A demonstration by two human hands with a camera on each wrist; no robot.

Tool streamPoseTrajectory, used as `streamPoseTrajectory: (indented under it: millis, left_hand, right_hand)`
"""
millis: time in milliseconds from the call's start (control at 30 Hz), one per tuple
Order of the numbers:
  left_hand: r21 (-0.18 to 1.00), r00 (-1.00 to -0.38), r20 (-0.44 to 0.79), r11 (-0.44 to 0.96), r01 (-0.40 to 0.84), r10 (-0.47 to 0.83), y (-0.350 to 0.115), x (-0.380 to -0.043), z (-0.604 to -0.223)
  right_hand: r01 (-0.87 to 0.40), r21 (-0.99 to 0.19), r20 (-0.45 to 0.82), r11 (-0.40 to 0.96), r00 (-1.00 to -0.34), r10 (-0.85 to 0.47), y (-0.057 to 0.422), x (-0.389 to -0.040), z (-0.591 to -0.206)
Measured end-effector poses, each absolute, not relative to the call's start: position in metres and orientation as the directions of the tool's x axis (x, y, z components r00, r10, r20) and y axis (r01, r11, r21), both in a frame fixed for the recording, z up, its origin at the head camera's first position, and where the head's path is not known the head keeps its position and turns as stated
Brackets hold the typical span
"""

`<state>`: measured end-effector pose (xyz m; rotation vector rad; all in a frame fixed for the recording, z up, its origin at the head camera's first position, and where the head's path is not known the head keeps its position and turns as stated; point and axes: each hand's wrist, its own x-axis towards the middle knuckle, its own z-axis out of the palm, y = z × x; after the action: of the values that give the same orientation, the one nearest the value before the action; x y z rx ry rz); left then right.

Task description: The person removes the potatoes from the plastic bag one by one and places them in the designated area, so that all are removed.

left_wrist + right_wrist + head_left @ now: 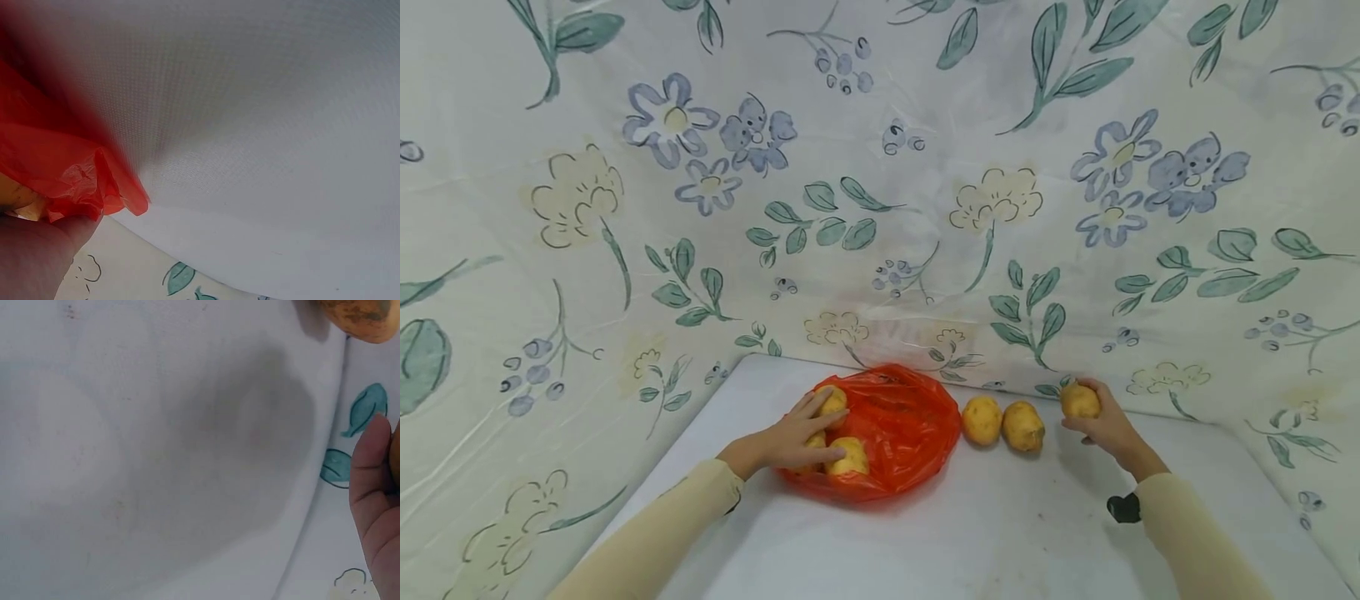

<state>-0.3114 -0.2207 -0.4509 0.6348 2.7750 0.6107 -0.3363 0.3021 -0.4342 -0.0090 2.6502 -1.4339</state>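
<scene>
A red plastic bag (917,425) lies spread out on the white table, with several potatoes at its left side. My left hand (786,437) rests over those potatoes, its fingers spread and fairly straight. One potato (850,457) shows just below its thumb, and another (832,402) shows beside the fingertips. In the left wrist view the thumb (78,231) lies against the crumpled bag edge. To the right, my right hand (1108,427) holds a potato (1079,402) above the table's back edge. Only a sliver of this potato (395,459) appears in the right wrist view.
Two potatoes, one (982,420) close to the bag and one (1023,427) to its right, sit between my hands. Behind the white table (955,542) hangs a floral sheet (880,250). A dark object (1123,508) shows at the right sleeve's cuff.
</scene>
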Motion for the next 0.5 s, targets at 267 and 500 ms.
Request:
streamPoseTrajectory:
  millis: [267,500]
  left_hand:
    - [0.441,-0.87,-0.132,0.814,0.378,0.475,-0.224,-0.321,-0.449]
    - [0.457,-0.865,-0.137,0.806,0.377,0.482,-0.224,-0.326,-0.45]
  right_hand:
    - [0.078,-0.818,-0.13,0.569,-0.99,-0.052,0.3,-0.34,-0.44]
    - [0.116,-0.796,-0.17,0.594,-0.985,-0.036,0.302,-0.34,-0.448]
